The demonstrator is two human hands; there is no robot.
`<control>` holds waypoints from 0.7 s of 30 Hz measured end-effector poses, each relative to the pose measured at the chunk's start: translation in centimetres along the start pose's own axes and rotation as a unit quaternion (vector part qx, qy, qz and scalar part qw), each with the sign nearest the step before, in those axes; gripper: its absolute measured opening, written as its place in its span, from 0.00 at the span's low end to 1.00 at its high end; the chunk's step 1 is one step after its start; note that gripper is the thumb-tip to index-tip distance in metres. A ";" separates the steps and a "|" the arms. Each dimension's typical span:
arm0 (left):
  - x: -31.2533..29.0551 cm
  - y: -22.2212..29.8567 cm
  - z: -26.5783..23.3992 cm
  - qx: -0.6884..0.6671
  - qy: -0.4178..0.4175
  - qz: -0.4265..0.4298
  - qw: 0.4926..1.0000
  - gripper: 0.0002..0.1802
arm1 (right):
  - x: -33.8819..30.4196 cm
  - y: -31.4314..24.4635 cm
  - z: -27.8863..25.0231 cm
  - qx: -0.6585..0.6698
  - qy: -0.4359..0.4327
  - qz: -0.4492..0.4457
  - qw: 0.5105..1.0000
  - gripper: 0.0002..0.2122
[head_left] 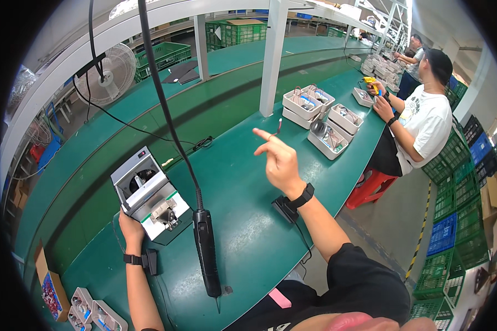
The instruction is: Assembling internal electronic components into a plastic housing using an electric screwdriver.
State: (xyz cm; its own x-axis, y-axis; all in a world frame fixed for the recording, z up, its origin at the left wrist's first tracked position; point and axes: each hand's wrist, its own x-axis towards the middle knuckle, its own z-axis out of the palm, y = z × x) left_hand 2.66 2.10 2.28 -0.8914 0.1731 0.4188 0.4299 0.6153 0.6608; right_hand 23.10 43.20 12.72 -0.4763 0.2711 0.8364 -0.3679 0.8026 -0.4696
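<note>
1. Left hand [131, 225]: closed on the near edge of a grey box-shaped machine [151, 194], fingers hidden beneath it; black band at the wrist.
2. Grey machine: sits on the green table [243, 231] at the person's front left, round opening on top, small metal fitting on its near face.
3. Right hand [279, 160]: raised above the table, well apart from the machine, loosely open. Forefinger stretched out, and a small thin dark piece [279, 127] stands at the fingertips; exactly how it is gripped cannot be told. Black band at this wrist too.
4. Black electric screwdriver [206, 251]: hangs tip-down on a black cable between the two forearms, held by neither hand.
5. White trays [320, 118] of parts: farther along the table, right of a white post [273, 55].
6. Another person [419, 124] sits beyond the trays, hands at the table.
</note>
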 end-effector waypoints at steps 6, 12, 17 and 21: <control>0.1 0.4 0.0 -0.001 0.005 0.006 1.000 0.20 | -0.2 0.2 -0.7 0.082 -0.007 0.022 0.996 0.11; -0.1 1.6 -0.1 -0.009 0.002 -0.011 1.000 0.19 | 0.1 -0.6 -0.5 0.069 -0.033 -0.027 0.997 0.12; 0.0 0.1 -0.3 -0.014 0.009 0.003 1.000 0.18 | -0.1 -0.6 0.0 0.028 -0.009 0.015 0.999 0.11; -0.1 0.2 -0.1 -0.010 0.009 0.007 1.000 0.18 | 0.0 -1.2 -1.0 -0.015 0.033 0.062 0.997 0.11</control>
State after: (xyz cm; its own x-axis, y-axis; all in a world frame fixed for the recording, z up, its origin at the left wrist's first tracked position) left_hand 2.88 2.12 2.47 -0.8828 0.1676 0.4388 0.4451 0.5969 0.6675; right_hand 24.36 42.79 13.52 -0.4627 0.4024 0.7899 -0.2859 0.7757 -0.5626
